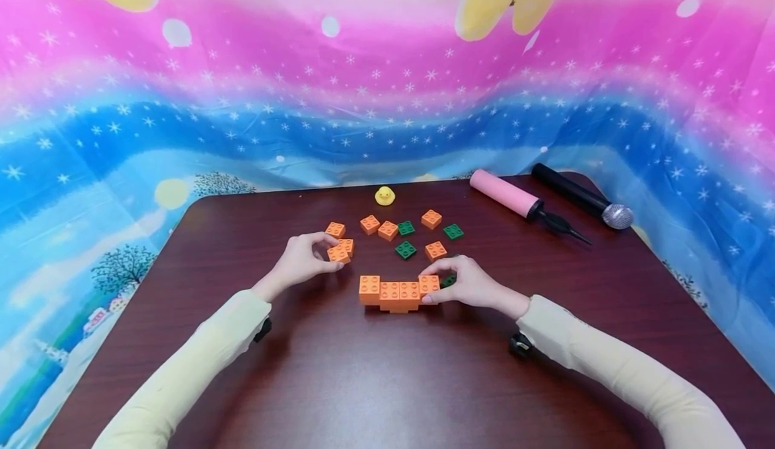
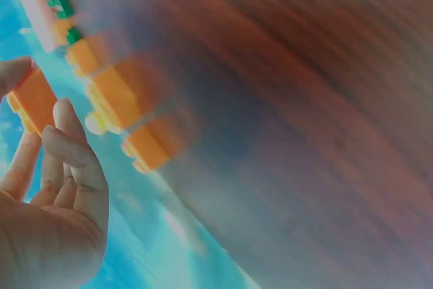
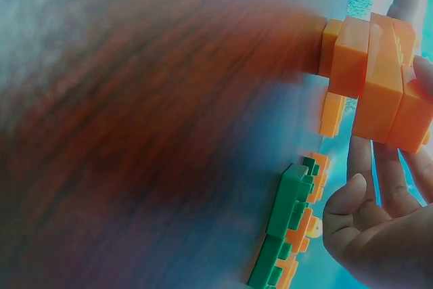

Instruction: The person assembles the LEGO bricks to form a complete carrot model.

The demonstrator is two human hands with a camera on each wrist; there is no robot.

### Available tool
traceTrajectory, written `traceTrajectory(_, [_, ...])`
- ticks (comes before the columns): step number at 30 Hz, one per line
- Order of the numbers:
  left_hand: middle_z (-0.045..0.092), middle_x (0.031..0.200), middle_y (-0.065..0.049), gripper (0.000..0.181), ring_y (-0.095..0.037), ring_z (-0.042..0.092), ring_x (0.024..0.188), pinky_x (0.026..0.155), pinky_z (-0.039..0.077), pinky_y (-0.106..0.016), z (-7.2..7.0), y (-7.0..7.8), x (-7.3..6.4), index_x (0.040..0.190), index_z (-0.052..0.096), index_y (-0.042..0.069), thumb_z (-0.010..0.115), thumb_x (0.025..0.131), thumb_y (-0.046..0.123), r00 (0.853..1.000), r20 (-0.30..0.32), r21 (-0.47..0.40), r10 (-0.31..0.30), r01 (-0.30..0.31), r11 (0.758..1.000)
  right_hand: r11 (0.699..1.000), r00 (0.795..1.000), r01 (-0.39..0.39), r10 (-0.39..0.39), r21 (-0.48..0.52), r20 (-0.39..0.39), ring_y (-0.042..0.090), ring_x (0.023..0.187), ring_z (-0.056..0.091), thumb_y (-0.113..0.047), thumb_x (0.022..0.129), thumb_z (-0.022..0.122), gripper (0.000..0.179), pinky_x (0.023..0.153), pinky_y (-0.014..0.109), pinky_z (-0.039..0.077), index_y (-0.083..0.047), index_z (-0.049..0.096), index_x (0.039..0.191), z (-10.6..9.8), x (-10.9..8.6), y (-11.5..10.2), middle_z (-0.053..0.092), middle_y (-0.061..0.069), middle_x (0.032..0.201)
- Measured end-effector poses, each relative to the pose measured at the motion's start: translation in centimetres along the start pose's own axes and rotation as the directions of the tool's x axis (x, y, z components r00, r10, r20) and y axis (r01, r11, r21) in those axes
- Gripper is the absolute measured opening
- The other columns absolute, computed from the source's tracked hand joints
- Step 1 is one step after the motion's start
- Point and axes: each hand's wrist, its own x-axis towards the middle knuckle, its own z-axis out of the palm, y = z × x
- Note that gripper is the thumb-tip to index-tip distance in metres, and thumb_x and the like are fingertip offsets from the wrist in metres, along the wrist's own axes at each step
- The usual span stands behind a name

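My left hand [image 1: 298, 260] pinches a square orange toy brick [image 1: 338, 254] between thumb and fingers, raised off the table in the left wrist view. Two more orange bricks sit close by its fingertips, one of them partly behind the held brick [image 2: 35, 103]. Toward the front, an assembled row of orange bricks [image 1: 399, 291] has a taller brick at each end and steps inward at the bottom. The right hand [image 1: 469, 283] grips its right end brick [image 1: 429, 283], thumb on the near side. In the right wrist view, the stepped underside of the assembly [image 3: 379, 93] shows.
Loose orange bricks [image 1: 431, 219] and green bricks [image 1: 406, 250] lie scattered beyond the hands. Behind them sits a yellow rubber duck [image 1: 384, 196]. A pink hand pump [image 1: 505, 193] and a black microphone [image 1: 575, 192] lie at the back right, before a colourful cloth [image 1: 375, 119].
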Motion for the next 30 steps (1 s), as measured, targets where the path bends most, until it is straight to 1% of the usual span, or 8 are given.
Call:
traceTrajectory(2, [0.069, 0.107, -0.014, 0.042, -0.014, 0.06, 0.066, 0.065, 0.052, -0.029, 0.0, 1.0, -0.1, 0.109, 0.067, 0.006, 0.082, 0.074, 0.023, 0.999, -0.013, -0.032, 0.033, -0.033, 0.999, 1.0, 1.0, -0.008, 0.008, 0.0, 0.001, 0.019, 0.103, 0.056, -0.03, 0.077, 0.081, 0.044, 0.088, 0.045, 0.048, -0.009, 0.07, 0.113, 0.0, 0.0, -0.1, 0.069, 0.002, 0.112])
traceTrajectory(8, [0.069, 0.102, -0.007, 0.039, -0.013, 0.058, 0.066, 0.065, 0.052, -0.028, 0.5, 4.3, -0.5, 0.106, 0.069, 0.011, 0.084, 0.072, 0.023, 0.993, -0.035, -0.08, 0.115, -0.118, 0.99, 1.0, 1.0, -0.018, 0.018, 0.015, 0.0, 0.019, 0.102, 0.056, -0.029, 0.076, 0.081, 0.043, 0.088, 0.043, 0.049, -0.01, 0.07, 0.113, 0.0, 0.0, -0.2, 0.07, 0.001, 0.111])
traceTrajectory(14, [0.069, 0.099, -0.004, 0.038, -0.013, 0.059, 0.073, 0.068, 0.055, -0.029, 1.6, 6.4, -0.8, 0.106, 0.069, 0.012, 0.084, 0.072, 0.023, 0.972, -0.029, -0.114, 0.231, -0.233, 0.966, 1.0, 1.0, -0.021, 0.021, 0.017, 0.003, 0.019, 0.102, 0.056, -0.03, 0.076, 0.081, 0.043, 0.087, 0.041, 0.049, -0.01, 0.07, 0.113, -0.1, 0.1, -0.1, 0.07, 0.001, 0.111])
traceTrajectory(17, [0.069, 0.097, -0.001, 0.038, -0.013, 0.058, 0.075, 0.069, 0.053, -0.032, 2.1, 7.1, -0.8, 0.106, 0.07, 0.012, 0.083, 0.072, 0.023, 0.959, -0.016, -0.108, 0.282, -0.282, 0.953, 1.0, 1.0, -0.024, 0.024, 0.019, 0.004, 0.019, 0.102, 0.056, -0.03, 0.076, 0.081, 0.043, 0.088, 0.041, 0.049, -0.011, 0.07, 0.113, -0.1, 0.2, -0.1, 0.07, 0.001, 0.11])
traceTrajectory(20, [0.07, 0.096, 0.001, 0.037, -0.012, 0.057, 0.079, 0.07, 0.051, -0.033, 2.6, 7.5, -0.8, 0.104, 0.07, 0.013, 0.083, 0.072, 0.025, 0.947, 0.006, -0.078, 0.322, -0.32, 0.944, 1.0, 1.0, -0.025, 0.025, 0.019, 0.005, 0.019, 0.101, 0.056, -0.03, 0.076, 0.081, 0.042, 0.088, 0.041, 0.049, -0.012, 0.071, 0.112, -0.1, 0.2, -0.2, 0.07, 0.001, 0.11])
traceTrajectory(23, [0.07, 0.099, 0.002, 0.036, -0.011, 0.058, 0.084, 0.074, 0.05, -0.03, 3.2, 7.7, -0.9, 0.104, 0.07, 0.014, 0.083, 0.072, 0.026, 0.944, 0.039, -0.059, 0.328, -0.326, 0.944, 1.0, 1.0, -0.025, 0.025, 0.016, 0.005, 0.019, 0.1, 0.056, -0.031, 0.076, 0.081, 0.041, 0.088, 0.041, 0.048, -0.012, 0.071, 0.112, -0.1, 0.2, -0.1, 0.07, 0.0, 0.11])
traceTrajectory(25, [0.07, 0.099, 0.002, 0.036, -0.012, 0.058, 0.087, 0.076, 0.05, -0.03, 3.5, 7.7, -1.0, 0.104, 0.07, 0.014, 0.083, 0.073, 0.026, 0.945, 0.058, -0.058, 0.321, -0.318, 0.946, 1.0, 1.0, -0.027, 0.027, 0.016, 0.006, 0.019, 0.1, 0.056, -0.031, 0.076, 0.081, 0.042, 0.088, 0.042, 0.049, -0.012, 0.071, 0.112, -0.1, 0.2, -0.1, 0.07, 0.0, 0.11])
traceTrajectory(30, [0.069, 0.096, 0.002, 0.036, -0.016, 0.059, 0.087, 0.079, 0.051, -0.038, 4.1, 7.4, -1.1, 0.102, 0.07, 0.013, 0.083, 0.071, 0.024, 0.944, 0.083, -0.076, 0.32, -0.315, 0.946, 0.999, 0.999, -0.03, 0.03, 0.018, 0.011, 0.019, 0.101, 0.056, -0.03, 0.077, 0.081, 0.041, 0.089, 0.042, 0.049, -0.012, 0.07, 0.112, 0.0, 0.2, -0.1, 0.07, 0.0, 0.11])
